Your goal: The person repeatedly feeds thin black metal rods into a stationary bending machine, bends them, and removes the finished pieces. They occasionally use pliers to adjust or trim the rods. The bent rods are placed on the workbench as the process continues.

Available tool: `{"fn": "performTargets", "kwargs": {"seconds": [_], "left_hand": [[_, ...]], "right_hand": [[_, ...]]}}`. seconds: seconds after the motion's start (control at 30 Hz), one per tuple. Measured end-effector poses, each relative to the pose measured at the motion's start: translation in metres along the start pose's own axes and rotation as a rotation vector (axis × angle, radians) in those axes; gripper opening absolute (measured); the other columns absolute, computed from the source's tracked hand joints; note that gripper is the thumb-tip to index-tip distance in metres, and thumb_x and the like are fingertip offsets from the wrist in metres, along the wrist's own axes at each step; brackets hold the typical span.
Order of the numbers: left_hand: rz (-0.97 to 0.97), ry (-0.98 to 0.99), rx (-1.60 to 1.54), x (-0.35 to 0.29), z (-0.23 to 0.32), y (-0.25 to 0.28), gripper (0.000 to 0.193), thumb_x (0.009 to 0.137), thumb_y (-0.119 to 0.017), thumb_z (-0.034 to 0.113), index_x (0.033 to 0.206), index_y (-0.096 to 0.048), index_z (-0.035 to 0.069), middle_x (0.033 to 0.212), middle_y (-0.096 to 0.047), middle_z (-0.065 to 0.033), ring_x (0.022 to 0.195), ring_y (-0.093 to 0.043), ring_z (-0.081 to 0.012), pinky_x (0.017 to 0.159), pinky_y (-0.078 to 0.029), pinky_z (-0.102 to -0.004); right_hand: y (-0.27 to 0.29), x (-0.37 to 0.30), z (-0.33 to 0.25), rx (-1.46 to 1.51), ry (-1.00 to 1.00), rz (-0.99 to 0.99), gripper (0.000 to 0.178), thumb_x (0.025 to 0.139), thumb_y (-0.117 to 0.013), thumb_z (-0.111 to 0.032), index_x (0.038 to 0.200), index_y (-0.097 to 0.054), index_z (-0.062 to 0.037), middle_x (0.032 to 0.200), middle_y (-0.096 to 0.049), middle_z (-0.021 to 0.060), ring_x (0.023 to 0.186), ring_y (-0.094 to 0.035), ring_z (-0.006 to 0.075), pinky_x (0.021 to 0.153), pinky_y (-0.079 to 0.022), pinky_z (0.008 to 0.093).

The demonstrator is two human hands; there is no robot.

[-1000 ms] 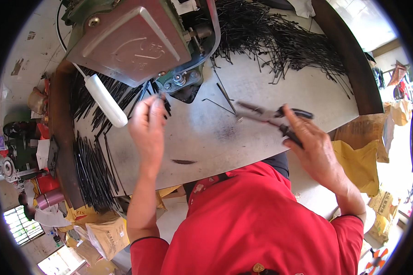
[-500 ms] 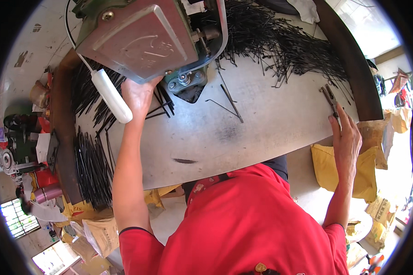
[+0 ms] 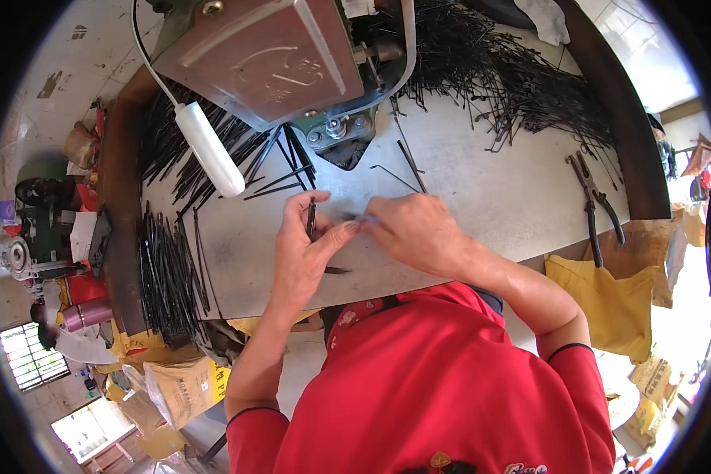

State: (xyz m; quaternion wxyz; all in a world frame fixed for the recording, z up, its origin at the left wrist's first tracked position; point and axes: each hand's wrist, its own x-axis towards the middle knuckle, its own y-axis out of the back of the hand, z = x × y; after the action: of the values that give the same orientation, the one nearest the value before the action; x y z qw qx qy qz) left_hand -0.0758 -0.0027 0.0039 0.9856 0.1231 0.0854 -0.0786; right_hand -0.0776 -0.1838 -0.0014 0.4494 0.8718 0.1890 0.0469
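My left hand (image 3: pixel 299 251) is over the near part of the metal table, its fingers closed round a short dark rod (image 3: pixel 311 218) seen end-on between thumb and fingers. My right hand (image 3: pixel 420 234) is beside it, knuckles up and fingers pinched together near the left thumb. A small dark blur lies between the two hands; what the right fingers hold is too smeared to name. A thin bent black rod (image 3: pixel 396 178) and a straight black rod (image 3: pixel 411 164) lie just beyond the right hand. The pliers (image 3: pixel 588 197) lie at the table's right, handles over the front edge.
A green and reddish machine (image 3: pixel 268 63) overhangs the table's far middle, a white cylindrical handle (image 3: pixel 209 150) hanging beside it. Black rods (image 3: pixel 166 276) pile at the left, more black rods (image 3: pixel 521 87) at the far right. A brown raised rim (image 3: pixel 636 142) borders the table.
My left hand has come back from beneath the machine toward me, a dark rod in it. My right hand has let go of the pliers and moved left to meet it.
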Motion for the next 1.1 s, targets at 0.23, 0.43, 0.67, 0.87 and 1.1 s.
{"fn": "performTargets", "kwargs": {"seconds": [0.23,0.43,0.67,0.87,1.1], "left_hand": [[-0.028,0.086,-0.426,0.007,0.001,-0.034,0.031,0.100,-0.042,0.024,0.118,-0.052,0.002,0.080,-0.054,-0.0012,0.062,-0.041,-0.0026,0.046,-0.028,-0.0162],[-0.144,0.186,-0.613,0.016,0.002,-0.041,0.030,0.099,-0.045,0.026,0.113,-0.055,0.002,0.079,-0.054,-0.0008,0.058,-0.041,-0.0037,0.044,-0.028,-0.0174],[-0.182,0.222,-0.712,0.020,-0.004,-0.037,0.027,0.099,-0.046,0.026,0.109,-0.055,0.003,0.077,-0.056,-0.0003,0.054,-0.041,-0.0043,0.043,-0.028,-0.0168],[-0.206,0.237,-0.787,0.023,-0.009,-0.037,0.025,0.098,-0.049,0.025,0.108,-0.056,0.003,0.078,-0.057,-0.0011,0.055,-0.042,-0.0044,0.043,-0.028,-0.0167],[-0.132,0.150,-0.700,0.023,-0.005,-0.044,0.022,0.096,-0.054,0.021,0.107,-0.056,0.002,0.077,-0.057,-0.0030,0.055,-0.043,-0.0039,0.043,-0.027,-0.0166]], "right_hand": [[0.007,-0.020,0.007,0.647,-0.252,0.214,0.021,0.091,-0.054,-0.019,0.090,-0.049,0.0013,0.062,-0.056,0.0196,0.058,-0.057,0.0390,0.053,-0.043,0.0434],[0.007,-0.024,0.002,0.716,-0.270,0.258,0.021,0.092,-0.052,-0.019,0.088,-0.047,0.0014,0.062,-0.055,0.0215,0.060,-0.057,0.0413,0.053,-0.042,0.0441],[0.007,-0.024,-0.001,0.711,-0.289,0.236,0.022,0.092,-0.053,-0.019,0.088,-0.047,0.0016,0.063,-0.055,0.0220,0.063,-0.056,0.0425,0.055,-0.042,0.0447],[0.005,-0.025,0.002,0.758,-0.298,0.251,0.022,0.091,-0.054,-0.019,0.087,-0.047,0.0013,0.063,-0.055,0.0223,0.063,-0.056,0.0424,0.054,-0.042,0.0441],[-0.001,-0.021,0.000,0.566,-0.263,0.371,0.019,0.090,-0.055,-0.017,0.087,-0.048,0.0002,0.059,-0.054,0.0196,0.058,-0.056,0.0400,0.051,-0.042,0.0430]]}}
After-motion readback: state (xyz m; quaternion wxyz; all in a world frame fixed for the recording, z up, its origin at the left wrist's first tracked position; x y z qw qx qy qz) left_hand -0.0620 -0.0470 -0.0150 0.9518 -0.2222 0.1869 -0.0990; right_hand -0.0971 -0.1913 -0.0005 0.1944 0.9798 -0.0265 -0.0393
